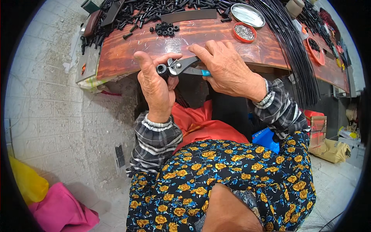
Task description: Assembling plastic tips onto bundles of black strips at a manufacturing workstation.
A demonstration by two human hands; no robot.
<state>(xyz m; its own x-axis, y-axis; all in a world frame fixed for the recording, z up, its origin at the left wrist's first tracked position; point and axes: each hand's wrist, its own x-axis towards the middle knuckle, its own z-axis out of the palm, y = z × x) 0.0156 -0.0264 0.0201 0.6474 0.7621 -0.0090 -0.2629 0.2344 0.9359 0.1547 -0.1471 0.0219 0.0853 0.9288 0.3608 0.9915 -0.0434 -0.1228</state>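
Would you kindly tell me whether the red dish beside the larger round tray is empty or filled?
Not empty: the red dish holds silvery bits, spread inside its rim; how deep they lie, I cannot tell.

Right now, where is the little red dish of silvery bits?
In the head view, the red dish is at the upper right, on the reddish-brown tabletop beyond the right hand, just below the round tin of pale strips.

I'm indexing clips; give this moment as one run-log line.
left grip: black tubular part | right grip: pliers | jaws: beside tubular part | table: black bolt-like parts
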